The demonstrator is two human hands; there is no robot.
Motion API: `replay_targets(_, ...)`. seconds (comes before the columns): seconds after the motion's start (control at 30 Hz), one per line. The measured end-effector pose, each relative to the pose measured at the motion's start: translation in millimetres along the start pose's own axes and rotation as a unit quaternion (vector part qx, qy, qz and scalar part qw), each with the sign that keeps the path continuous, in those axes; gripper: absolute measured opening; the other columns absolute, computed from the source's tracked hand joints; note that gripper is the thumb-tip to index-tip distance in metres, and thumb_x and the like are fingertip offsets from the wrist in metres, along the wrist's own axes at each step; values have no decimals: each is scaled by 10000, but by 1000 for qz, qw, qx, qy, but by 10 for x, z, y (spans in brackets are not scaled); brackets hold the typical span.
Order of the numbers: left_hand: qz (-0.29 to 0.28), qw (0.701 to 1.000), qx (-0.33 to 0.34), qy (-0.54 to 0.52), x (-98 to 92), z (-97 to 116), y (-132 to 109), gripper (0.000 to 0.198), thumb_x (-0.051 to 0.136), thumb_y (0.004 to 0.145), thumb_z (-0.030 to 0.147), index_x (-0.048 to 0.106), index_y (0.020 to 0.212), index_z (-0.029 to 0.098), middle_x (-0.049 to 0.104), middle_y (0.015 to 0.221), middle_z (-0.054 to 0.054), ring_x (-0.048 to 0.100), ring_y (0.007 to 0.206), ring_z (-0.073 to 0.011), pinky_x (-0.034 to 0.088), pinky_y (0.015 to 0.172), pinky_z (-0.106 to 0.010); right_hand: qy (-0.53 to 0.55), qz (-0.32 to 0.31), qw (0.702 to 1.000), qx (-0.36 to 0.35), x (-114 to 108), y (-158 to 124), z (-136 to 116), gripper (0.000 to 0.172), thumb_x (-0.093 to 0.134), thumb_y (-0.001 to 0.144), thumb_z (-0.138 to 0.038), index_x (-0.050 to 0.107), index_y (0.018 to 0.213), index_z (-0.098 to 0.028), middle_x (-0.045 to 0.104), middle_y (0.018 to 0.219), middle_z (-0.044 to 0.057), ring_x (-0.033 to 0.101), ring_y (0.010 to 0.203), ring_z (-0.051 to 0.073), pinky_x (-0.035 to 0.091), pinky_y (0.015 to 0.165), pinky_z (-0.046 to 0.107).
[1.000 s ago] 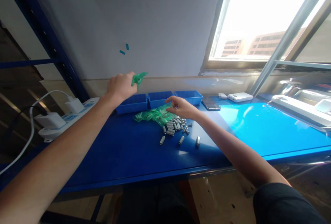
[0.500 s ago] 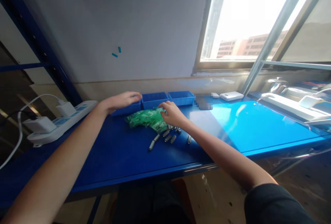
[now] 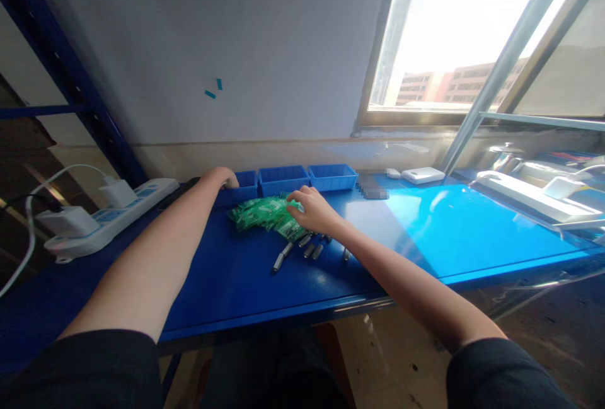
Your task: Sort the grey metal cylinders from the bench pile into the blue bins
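My left hand [image 3: 222,177] reaches down into the left blue bin [image 3: 246,191], its fingers hidden behind the wrist and bin wall. At the right side of a heap of small green plastic bags [image 3: 258,213], my right hand [image 3: 309,208] has its fingers curled towards the thumb. What sits in that grasp is too small to make out. Several short metal cylinders [image 3: 278,262] lie scattered on the blue tabletop in front of the heap, some partly under the right hand.
A middle blue bin [image 3: 283,183] and a right blue bin [image 3: 332,179] stand in line along the wall. Power strips lie at left [image 3: 113,223] and far right [image 3: 534,198]. A white box [image 3: 422,175] rests near the window, beside a blurred-out patch. A metal post [image 3: 486,84] rises at right.
My left hand has gone from above the left bin down into it. My right hand stays at the green bags, having shifted slightly left.
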State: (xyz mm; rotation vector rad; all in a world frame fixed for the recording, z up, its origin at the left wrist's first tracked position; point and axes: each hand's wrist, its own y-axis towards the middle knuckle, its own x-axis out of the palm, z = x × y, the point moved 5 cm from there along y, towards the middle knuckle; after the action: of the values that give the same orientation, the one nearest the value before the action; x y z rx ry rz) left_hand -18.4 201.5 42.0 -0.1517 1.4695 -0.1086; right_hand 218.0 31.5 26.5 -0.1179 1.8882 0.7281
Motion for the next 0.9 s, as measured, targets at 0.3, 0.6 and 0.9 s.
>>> replay_targets(0.3,53,998,-11,-14,-134,-76,-203,462,671,661,325,680,1083,139,715,1048,-107,671,889,-260,522,709,-281,-2,12,1000,-26,-93,-18,-37,299,526,927,-323,643,1133,-140,597,1010,108,510,985,234,397,921,362)
replay_targets(0.6,69,967,199,143,138,235,-1251,481,622,719,397,672,1144,177,687,1117,-113,634,1051,-313,474,881,-332,-4,50,999,-15,-246,13,-20,288,549,916,-310,651,1121,-136,593,995,101,516,986,234,394,931,366)
replay_targets(0.9,129,976,175,-14,818,74,-1186,667,216,934,531,339,1478,164,468,1397,-166,436,1298,-338,388,1016,-480,-26,30,999,1,-120,35,120,308,547,911,-332,643,1135,-144,618,991,94,528,971,233,406,915,354)
